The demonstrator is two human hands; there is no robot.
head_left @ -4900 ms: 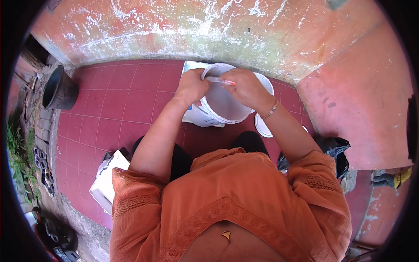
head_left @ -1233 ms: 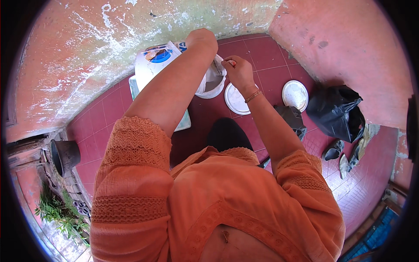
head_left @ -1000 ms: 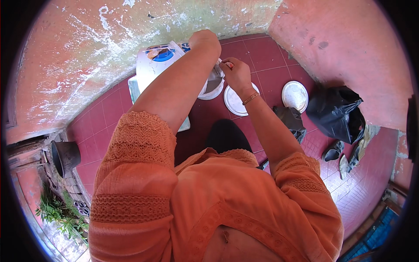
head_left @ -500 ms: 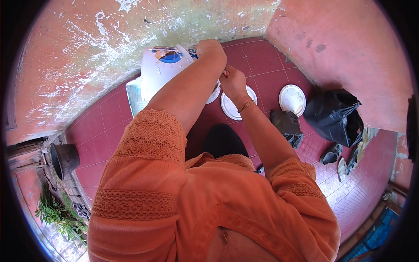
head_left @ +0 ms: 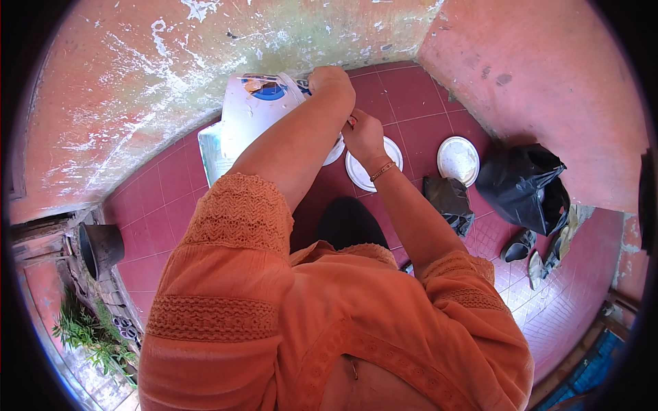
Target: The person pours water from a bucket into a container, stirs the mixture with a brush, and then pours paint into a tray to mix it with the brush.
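A large white bucket (head_left: 250, 123) with a blue printed patch stands against the wall, partly behind my left forearm. My left hand (head_left: 332, 82) is curled at the right end of its top; the fingers point away and are hidden, as is whatever they grip. Just below it, my right hand (head_left: 365, 137) is closed, and a small red bit shows at its fingers. What that belongs to I cannot make out. Under my right wrist, a round white lid (head_left: 358, 175) lies on the floor. Part of another white item (head_left: 334, 155) shows between my forearms.
A second white lid (head_left: 458, 162) lies right of my right forearm. Beyond are a small dark bag (head_left: 449, 202), a big black plastic bag (head_left: 504, 181) and sandals (head_left: 519, 245). A pale green pack (head_left: 212, 154) stands beside the bucket; a dark pot (head_left: 104, 248) is far left.
My left hand has shifted very slightly downward, and my right hand has moved a little left and down. Both stay closed beside the bucket.
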